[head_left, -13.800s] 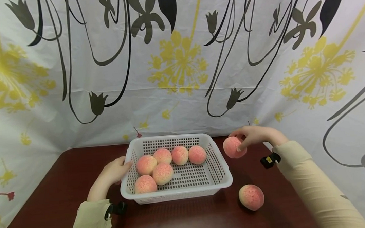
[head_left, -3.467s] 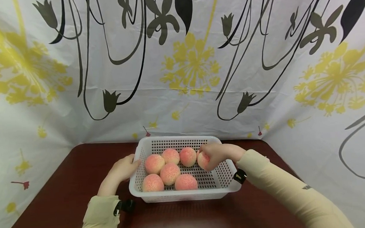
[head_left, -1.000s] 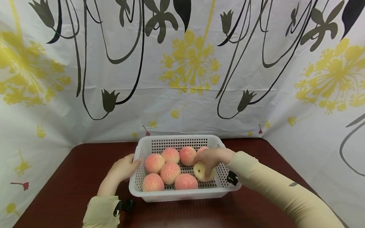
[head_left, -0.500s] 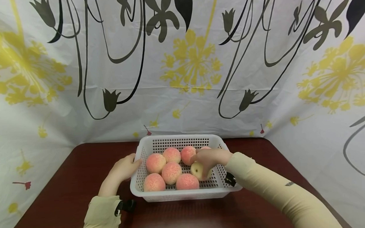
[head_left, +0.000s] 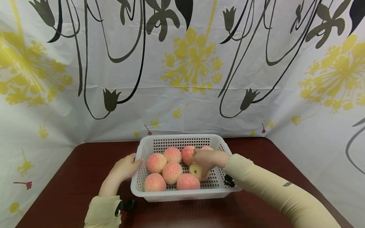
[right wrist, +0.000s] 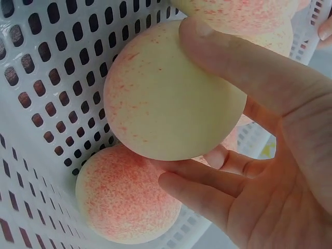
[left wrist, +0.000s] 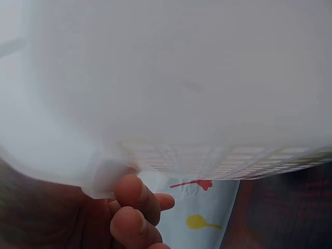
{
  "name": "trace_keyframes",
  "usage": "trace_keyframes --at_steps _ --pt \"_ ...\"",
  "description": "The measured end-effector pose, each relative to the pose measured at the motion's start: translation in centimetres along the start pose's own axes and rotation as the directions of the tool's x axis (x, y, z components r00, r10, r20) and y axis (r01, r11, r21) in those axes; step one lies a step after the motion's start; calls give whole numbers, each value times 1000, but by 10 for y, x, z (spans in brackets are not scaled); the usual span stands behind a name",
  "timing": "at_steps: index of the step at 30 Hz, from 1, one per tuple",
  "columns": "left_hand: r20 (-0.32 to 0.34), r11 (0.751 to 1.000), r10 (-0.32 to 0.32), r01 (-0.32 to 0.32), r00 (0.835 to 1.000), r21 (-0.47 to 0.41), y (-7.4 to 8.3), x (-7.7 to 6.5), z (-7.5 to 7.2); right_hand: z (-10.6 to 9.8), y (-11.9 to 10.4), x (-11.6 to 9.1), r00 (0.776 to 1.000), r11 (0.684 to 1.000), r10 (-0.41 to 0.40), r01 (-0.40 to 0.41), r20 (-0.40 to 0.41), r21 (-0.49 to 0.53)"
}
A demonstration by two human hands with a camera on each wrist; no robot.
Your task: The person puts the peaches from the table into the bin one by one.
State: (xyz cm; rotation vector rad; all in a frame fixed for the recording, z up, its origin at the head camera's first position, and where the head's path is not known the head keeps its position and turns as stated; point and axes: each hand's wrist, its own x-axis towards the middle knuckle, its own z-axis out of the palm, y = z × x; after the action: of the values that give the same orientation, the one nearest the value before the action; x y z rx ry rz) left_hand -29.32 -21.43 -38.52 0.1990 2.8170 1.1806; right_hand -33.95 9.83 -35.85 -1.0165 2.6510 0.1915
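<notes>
A white plastic basket (head_left: 189,192) with slotted walls holds several pink-and-cream peaches (head_left: 172,173). My left hand (head_left: 122,171) grips the basket's left rim, thumb over the edge; in the left wrist view its curled fingers (left wrist: 136,228) show under the rim. Inside the basket, toward the right, my right hand (head_left: 207,160) holds a peach (head_left: 195,170), its pale side showing. The right wrist view has that held peach (right wrist: 166,98) between thumb and fingers, against another peach (right wrist: 127,197). Part of one peach (head_left: 207,148) shows behind the right hand.
The basket stands on a dark red-brown table (head_left: 175,219). A white cloth (head_left: 182,117) with flower prints hangs behind and at both sides. Each wrist carries a small black camera (head_left: 128,205).
Earlier, one peach was in my right hand outside the basket and another lay on the table; both are now inside. Lately the held peach shifted slightly left. My left hand keeps its grip.
</notes>
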Motion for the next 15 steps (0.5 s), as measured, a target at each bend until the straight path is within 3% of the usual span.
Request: trace_keyframes --at_steps 7,15 --pt "3 1000 2 -2 1000 8 1 1 0 3 -1 3 998 996 -64 62 -24 -62" --pt "-3 1000 -6 6 1000 13 0 0 0 3 -3 5 998 996 -61 59 -14 -68"
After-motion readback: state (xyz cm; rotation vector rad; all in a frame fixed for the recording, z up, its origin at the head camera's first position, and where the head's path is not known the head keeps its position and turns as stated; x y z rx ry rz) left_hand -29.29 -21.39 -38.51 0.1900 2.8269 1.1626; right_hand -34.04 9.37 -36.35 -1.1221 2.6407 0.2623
